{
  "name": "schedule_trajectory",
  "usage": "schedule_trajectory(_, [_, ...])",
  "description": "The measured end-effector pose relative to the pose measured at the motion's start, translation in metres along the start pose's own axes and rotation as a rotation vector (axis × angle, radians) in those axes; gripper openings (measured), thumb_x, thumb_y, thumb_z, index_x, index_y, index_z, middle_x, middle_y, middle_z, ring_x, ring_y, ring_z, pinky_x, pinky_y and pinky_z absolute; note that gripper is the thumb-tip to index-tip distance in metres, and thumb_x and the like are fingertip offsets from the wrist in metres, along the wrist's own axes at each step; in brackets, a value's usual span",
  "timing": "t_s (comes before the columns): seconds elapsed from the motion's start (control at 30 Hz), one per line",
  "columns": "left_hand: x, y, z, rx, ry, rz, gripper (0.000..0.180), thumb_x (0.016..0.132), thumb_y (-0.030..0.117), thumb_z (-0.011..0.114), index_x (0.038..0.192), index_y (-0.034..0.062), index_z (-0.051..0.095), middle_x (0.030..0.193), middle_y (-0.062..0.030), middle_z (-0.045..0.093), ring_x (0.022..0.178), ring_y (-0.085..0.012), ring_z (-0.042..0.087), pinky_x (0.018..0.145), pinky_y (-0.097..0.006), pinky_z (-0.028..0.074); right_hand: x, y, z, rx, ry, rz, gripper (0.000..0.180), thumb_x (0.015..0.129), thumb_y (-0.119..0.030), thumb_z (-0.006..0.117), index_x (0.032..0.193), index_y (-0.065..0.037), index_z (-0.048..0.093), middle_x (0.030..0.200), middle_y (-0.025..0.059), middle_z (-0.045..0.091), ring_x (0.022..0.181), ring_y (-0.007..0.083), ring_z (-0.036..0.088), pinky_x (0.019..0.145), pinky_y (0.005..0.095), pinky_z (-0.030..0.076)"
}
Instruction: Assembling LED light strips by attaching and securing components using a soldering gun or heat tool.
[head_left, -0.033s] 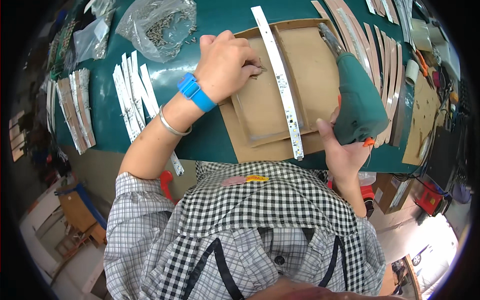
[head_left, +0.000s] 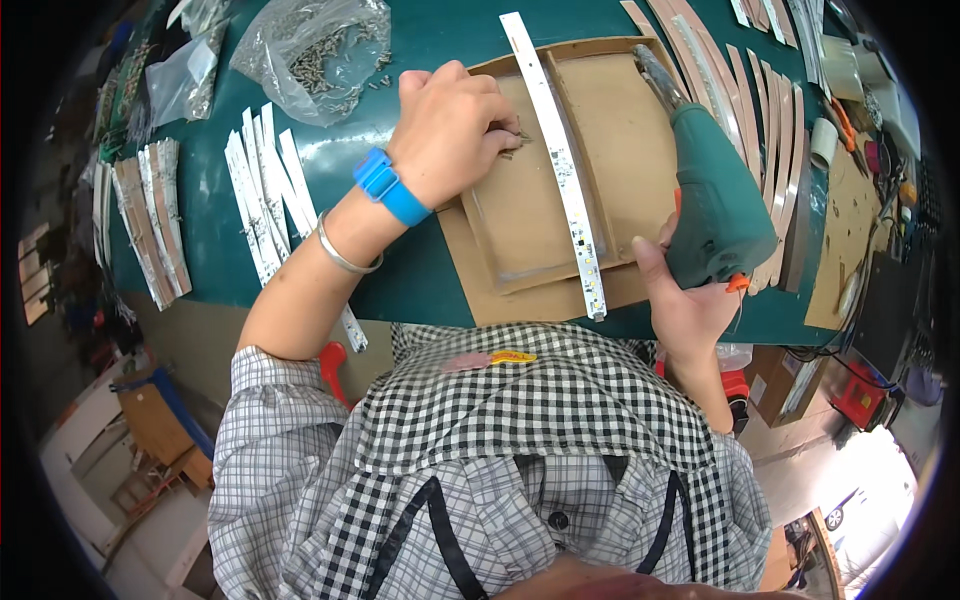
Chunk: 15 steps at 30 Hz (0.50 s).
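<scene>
Over the left part of a shallow cardboard tray, my left hand is closed in a pinch. Small metal screws poke out at its fingertips; how many is hidden. A narrow white LED strip board lies lengthwise across the tray, its near end past the tray's front edge. My right hand is wrapped around a green electric drill, whose dark front end points away over the tray's far right corner. Most of the right fingers are hidden behind the tool.
A clear plastic bag of screws lies at the far left, a few loose beside it. Bundled strip boards rest left of my arm, with more strips farther left. Long strips lie right of the tray. Orange-handled pliers lie at the right.
</scene>
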<state>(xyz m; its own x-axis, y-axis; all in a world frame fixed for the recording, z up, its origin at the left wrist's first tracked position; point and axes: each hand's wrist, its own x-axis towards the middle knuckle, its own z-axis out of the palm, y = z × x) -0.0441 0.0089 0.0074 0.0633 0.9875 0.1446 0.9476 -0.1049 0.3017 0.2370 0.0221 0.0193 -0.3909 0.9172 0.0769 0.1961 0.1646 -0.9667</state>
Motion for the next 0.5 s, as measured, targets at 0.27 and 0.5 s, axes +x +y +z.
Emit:
schedule_trajectory(0.27, [-0.014,0.032,-0.022,-1.162,-0.097,-0.334,0.012,0.090,0.006,0.070,0.100,-0.0008,0.069,0.095,-0.0049,0.070,0.083,-0.0104,0.064,0.074,-0.024,0.053,0.009,-0.010,-0.003,0.114,-0.021,0.073,0.031,0.079,0.011,0.072,0.104,0.001,0.058,0.086,0.0033,0.061,0.076,0.0115,0.059,0.068,0.0251,0.049])
schedule_trajectory(0.5, [-0.020,0.065,-0.020,-1.707,-0.326,-0.531,0.015,0.094,0.005,0.065,0.107,-0.0036,0.065,0.097,-0.0105,0.070,0.081,-0.0143,0.068,0.073,-0.027,0.057,0.018,-0.025,0.023,0.370,-0.018,-0.031,0.017,0.083,0.008,0.071,0.095,-0.002,0.064,0.081,-0.0014,0.060,0.071,0.0061,0.057,0.066,0.0210,0.047])
